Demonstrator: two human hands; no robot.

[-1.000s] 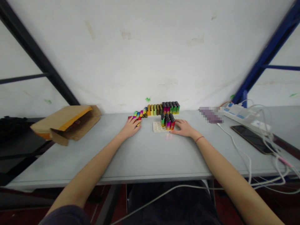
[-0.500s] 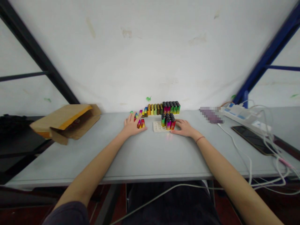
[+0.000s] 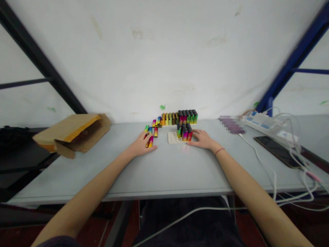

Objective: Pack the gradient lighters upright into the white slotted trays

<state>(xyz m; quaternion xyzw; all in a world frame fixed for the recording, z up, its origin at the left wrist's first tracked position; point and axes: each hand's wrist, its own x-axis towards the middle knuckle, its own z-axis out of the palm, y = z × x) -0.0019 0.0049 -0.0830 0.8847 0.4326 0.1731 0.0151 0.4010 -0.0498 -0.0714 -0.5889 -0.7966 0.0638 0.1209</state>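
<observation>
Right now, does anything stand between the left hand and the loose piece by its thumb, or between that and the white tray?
Nothing visible: the left hand is at the loose piece, and the unfilled end of the white tray faces it across the tabletop.

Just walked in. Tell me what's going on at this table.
The person's left hand is at some loose coloured tubes lying on the table. The right hand is at the right end of a pale tray, beside the upright tubes standing in its right part. Further rows of tubes stand behind, near the wall.
</observation>
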